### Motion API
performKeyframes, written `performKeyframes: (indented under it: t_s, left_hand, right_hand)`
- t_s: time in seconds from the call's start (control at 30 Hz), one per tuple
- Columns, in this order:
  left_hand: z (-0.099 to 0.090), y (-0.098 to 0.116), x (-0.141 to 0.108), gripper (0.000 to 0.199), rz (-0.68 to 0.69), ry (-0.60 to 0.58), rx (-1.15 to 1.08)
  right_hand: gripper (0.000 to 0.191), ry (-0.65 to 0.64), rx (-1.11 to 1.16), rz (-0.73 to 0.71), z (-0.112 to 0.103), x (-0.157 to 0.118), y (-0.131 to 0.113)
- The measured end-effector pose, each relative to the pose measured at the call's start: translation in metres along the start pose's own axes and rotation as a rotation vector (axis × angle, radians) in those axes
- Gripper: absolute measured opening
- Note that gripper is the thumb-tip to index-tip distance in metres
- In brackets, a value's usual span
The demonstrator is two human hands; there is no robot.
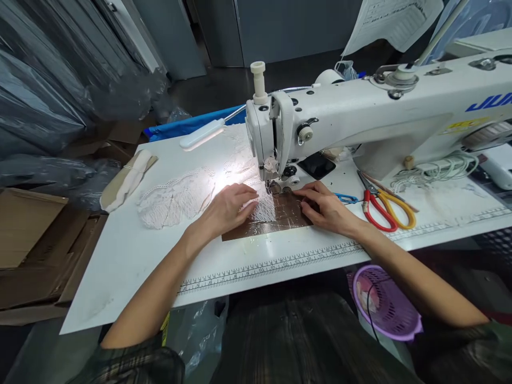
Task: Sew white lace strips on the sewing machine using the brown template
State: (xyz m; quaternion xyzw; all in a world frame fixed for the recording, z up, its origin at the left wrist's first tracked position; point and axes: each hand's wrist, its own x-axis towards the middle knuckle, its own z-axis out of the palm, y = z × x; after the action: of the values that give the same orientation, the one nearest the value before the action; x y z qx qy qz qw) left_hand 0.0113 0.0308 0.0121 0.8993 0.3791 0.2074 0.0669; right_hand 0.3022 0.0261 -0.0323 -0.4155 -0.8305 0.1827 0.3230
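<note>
A white sewing machine (340,117) stands on the white table, its needle area over a brown plate (256,228). White lace (264,207) lies under the presser foot and spreads left across the table. My left hand (230,208) rests on the lace just left of the foot, fingers spread and lying flat. To the right of the foot, my right hand (322,205) touches the brown plate with its fingers bent together; whether anything is between the fingertips is too small to tell.
Red-handled scissors (378,210), yellow-handled scissors (400,210) and a blue tool (346,198) lie right of my right hand. A lamp (202,134) is behind the lace. A printed ruler (260,269) follows the front edge. Below hangs a purple basket (394,312). Cardboard boxes (30,229) are left.
</note>
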Motion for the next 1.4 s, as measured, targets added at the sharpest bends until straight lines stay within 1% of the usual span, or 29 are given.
performKeyframes:
  t_s: [0.07,0.17,0.23,0.37,0.57,0.67,0.73,0.8,0.97,1.03,1.17,1.23,1.33,1.4]
  left_hand:
    - [0.004,0.009,-0.002,0.024,0.058,-0.105,-0.034]
    - [0.013,0.015,-0.003,0.019,0.057,-0.168,-0.067]
    - [0.018,0.014,-0.004,0.019,0.033,-0.166,-0.07]
    - [0.022,0.011,-0.006,0.02,0.02,-0.114,-0.079]
    - [0.026,0.01,-0.008,0.021,-0.002,-0.071,-0.147]
    - [0.027,0.007,-0.009,0.019,-0.022,-0.076,-0.185]
    - [0.028,0.005,-0.009,0.018,-0.019,-0.082,-0.187]
    - [0.03,0.003,-0.009,0.018,-0.009,-0.083,-0.182]
    - [0.032,0.005,-0.008,0.021,-0.014,-0.055,-0.192]
    - [0.033,0.008,-0.008,0.022,-0.01,-0.034,-0.189]
    - [0.035,0.01,-0.009,0.021,-0.022,0.041,-0.162]
    - [0.035,0.01,-0.009,0.018,0.012,0.072,-0.146]
    - [0.036,0.009,-0.008,0.019,0.087,0.085,-0.124]
    - [0.036,0.009,-0.007,0.016,0.072,0.127,-0.132]
  right_hand:
    - [0.038,-0.001,0.002,-0.014,-0.001,-0.005,-0.001]
    - [0.039,0.006,0.01,-0.046,-0.001,-0.009,-0.005]
    - [0.038,0.002,0.015,-0.066,0.0,-0.009,-0.009]
    - [0.036,-0.05,0.017,-0.098,0.003,-0.004,-0.014]
    - [0.034,-0.223,0.039,-0.177,0.009,0.015,-0.027]
    - [0.029,-0.311,0.021,-0.172,0.014,0.024,-0.033]
    - [0.023,-0.335,-0.004,-0.153,0.017,0.027,-0.034]
    - [0.019,-0.331,0.004,-0.143,0.019,0.027,-0.032]
    - [0.02,-0.323,0.056,-0.141,0.023,0.026,-0.028]
    - [0.016,-0.318,0.029,-0.137,0.025,0.026,-0.029]
    - [0.016,-0.278,-0.061,-0.136,0.03,0.026,-0.031]
    - [0.015,-0.263,-0.083,-0.131,0.031,0.026,-0.032]
    - [0.016,-0.237,-0.023,-0.121,0.031,0.026,-0.031]
    - [0.016,-0.186,0.029,-0.085,0.029,0.025,-0.029]
